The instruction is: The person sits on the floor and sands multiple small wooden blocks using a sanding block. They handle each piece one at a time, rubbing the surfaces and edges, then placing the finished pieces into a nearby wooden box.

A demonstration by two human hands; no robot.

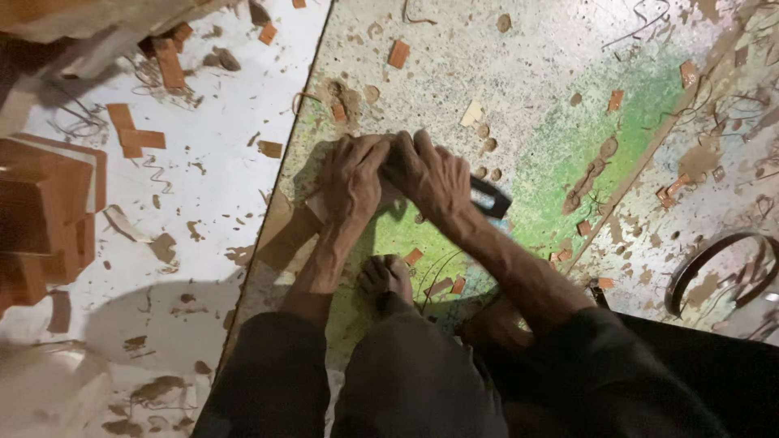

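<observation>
Both hands — left hand (350, 180), right hand (434, 180) — grip clenched on a pale flat piece (318, 204).

Most of the pale sheet (318, 203) is covered by the left hand (350, 180), so its outline can't really be made out. The dark tool (491, 197) is mostly buried under the right hand (430, 174); only one end is seen, and what kind of tool it is can't be told. The brown stack (45, 215) is cut off by the left edge. The dark hoop (704, 264) is clipped at the right edge. The foot (385, 277) is half hidden by the knee.
</observation>
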